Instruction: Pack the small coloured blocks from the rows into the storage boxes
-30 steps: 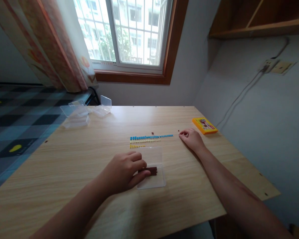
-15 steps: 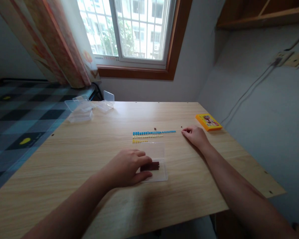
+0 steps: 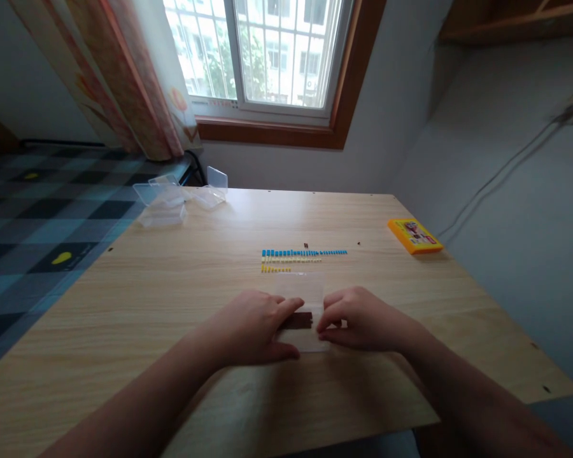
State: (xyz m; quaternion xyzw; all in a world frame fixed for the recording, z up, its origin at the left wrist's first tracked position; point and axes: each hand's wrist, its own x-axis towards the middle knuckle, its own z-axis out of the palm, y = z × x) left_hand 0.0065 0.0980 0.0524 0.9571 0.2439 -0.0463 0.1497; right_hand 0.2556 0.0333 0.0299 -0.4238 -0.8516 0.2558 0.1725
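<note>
- The left hand (image 3: 255, 326) has its grip closed on the left end of the block (image 3: 299, 320).
- The right hand (image 3: 359, 318) has its grip pinched at the block's right end; I cannot tell if it holds anything.
- The block lies on a clear tray (image 3: 302, 287) on the tabletop (image 3: 172, 286), near the bead rows (image 3: 296, 256).

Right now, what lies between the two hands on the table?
In the head view, a brown block lies between the left hand and the right hand, on a clear tray; both reach its ends.
</note>
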